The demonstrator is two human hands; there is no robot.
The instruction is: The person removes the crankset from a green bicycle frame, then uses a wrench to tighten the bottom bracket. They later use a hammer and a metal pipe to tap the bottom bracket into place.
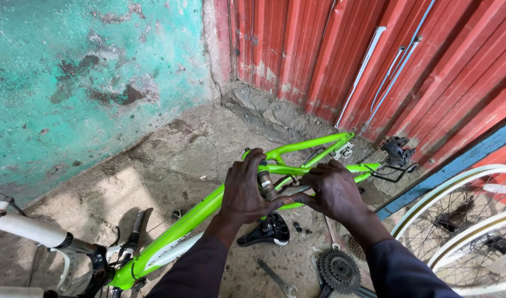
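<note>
Concrete floor; left hand (244, 193) fingers wrapped round green frame (209, 207), right hand (333, 190) fingers curled on it

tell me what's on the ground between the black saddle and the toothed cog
In the head view, small dark bits lie on bare concrete between the black saddle and toothed cog.

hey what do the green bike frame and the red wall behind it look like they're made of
Green bike frame: likely metal tubing with glossy bright paint, judging by its round tubes and sheen. Red wall: apparently corrugated sheet metal, painted red; it shows regular ribs and worn patches near the bottom.
</note>
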